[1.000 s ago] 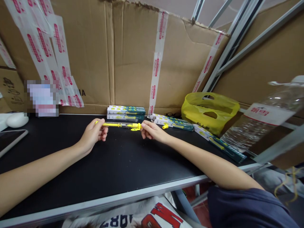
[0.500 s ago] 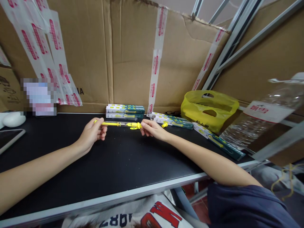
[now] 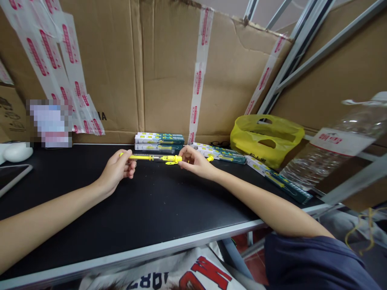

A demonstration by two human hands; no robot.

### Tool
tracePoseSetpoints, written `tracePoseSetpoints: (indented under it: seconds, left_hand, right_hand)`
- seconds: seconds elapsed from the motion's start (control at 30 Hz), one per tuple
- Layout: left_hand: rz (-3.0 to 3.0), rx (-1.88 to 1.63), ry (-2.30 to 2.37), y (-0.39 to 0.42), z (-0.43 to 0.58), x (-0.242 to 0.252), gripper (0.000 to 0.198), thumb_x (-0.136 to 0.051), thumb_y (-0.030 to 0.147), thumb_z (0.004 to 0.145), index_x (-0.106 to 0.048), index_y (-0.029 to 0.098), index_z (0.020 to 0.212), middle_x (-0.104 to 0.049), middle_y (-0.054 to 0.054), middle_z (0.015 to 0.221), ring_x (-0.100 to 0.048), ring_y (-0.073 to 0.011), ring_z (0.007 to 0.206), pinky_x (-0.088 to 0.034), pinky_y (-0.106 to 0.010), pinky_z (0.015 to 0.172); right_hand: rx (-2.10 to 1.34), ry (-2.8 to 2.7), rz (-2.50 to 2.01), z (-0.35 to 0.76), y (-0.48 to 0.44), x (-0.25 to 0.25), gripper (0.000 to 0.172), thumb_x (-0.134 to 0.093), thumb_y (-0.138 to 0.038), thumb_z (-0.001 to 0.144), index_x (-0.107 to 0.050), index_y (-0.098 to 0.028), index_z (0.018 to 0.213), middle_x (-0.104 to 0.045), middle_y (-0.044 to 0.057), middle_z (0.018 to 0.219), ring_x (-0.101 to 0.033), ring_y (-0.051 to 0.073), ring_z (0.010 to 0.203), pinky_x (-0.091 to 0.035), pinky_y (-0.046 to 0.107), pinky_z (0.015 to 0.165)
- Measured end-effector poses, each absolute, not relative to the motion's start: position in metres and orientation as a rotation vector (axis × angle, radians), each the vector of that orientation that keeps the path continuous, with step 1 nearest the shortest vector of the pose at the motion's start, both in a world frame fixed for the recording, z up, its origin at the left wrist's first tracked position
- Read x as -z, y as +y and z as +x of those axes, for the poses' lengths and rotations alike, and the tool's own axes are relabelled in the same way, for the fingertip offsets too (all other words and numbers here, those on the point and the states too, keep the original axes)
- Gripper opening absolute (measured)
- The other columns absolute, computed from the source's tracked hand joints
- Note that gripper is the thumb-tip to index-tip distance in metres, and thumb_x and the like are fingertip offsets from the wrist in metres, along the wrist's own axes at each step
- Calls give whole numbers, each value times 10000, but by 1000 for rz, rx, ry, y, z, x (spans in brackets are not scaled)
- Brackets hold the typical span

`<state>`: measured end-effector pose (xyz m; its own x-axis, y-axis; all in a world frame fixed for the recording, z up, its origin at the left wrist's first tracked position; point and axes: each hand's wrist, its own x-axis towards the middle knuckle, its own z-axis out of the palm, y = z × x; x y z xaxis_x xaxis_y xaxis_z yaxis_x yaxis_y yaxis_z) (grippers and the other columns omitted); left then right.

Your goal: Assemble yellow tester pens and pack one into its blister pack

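1 yellow pen-shaped tool (image 3: pixel 160 158), roughly level over the black table (image 3: pixel 145 209), mid-scene. left hand (image 3: pixel 113 171) pinches its left end; right hand (image 3: pixel 198 164) has thumb and fingers at the right end, can't tell if gripping. 1 small yellow piece (image 3: pixel 210 159) just right. far side: 2 stacked boxes (image 3: pixel 159 139). right: 1 yellow bag (image 3: pixel 272 149), 1 clear bottle (image 3: pixel 337 141).

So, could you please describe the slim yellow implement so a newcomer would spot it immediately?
Find the black tabletop, then the left hand and right hand above it. Between them runs the slim yellow implement, far longer than the stubby yellow piece past the right hand.
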<state>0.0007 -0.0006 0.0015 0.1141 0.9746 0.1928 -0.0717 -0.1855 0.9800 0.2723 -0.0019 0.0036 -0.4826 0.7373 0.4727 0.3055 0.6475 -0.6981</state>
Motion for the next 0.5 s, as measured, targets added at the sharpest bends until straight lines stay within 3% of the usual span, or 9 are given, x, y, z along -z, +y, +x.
tracePoseSetpoints:
  seconds: [0.07, 0.2, 0.37, 0.5]
  left_hand:
    - [1357, -1280, 981, -1, 2, -2, 221, -528, 391, 823, -419, 203, 781, -504, 55, 556, -451, -73, 425, -388, -184, 414]
    - [1361, -1276, 980, -3, 2, -2, 212, -516, 380, 833, -418, 200, 778, -501, 55, 554, -450, -72, 424, -385, -182, 412]
    - [1367, -1283, 972, -2, 1, -1, 219, -520, 387, 832, -418, 200, 784, -503, 53, 560, -453, -72, 428, -387, -183, 417]
    - [1367, -1267, 972, -3, 2, -2, 215, -522, 383, 828, -422, 198, 781, -494, 56, 550, -447, -73, 425, -383, -183, 415]
  right_hand:
    - [-626, -2104, -865, 273, -2, -4, 225, -518, -402, 887, -458, -186, 875, -548, -22, 691, -492, 94, 591, -388, 219, 562]
    - [-583, -2173, -971, 273, -3, -3, 393, -293, -461, 962, -479, -173, 769, -542, -9, 640, -462, 94, 560, -375, 224, 559]
    - [-710, -2119, -923, 272, -5, -2, 261, -415, -459, 927, -420, -199, 912, -562, -37, 647, -459, 94, 529, -367, 209, 517]
    - [-684, -2147, -991, 272, -5, -4, 452, -286, -503, 951, -461, -173, 697, -546, -9, 570, -442, 90, 498, -361, 224, 529]
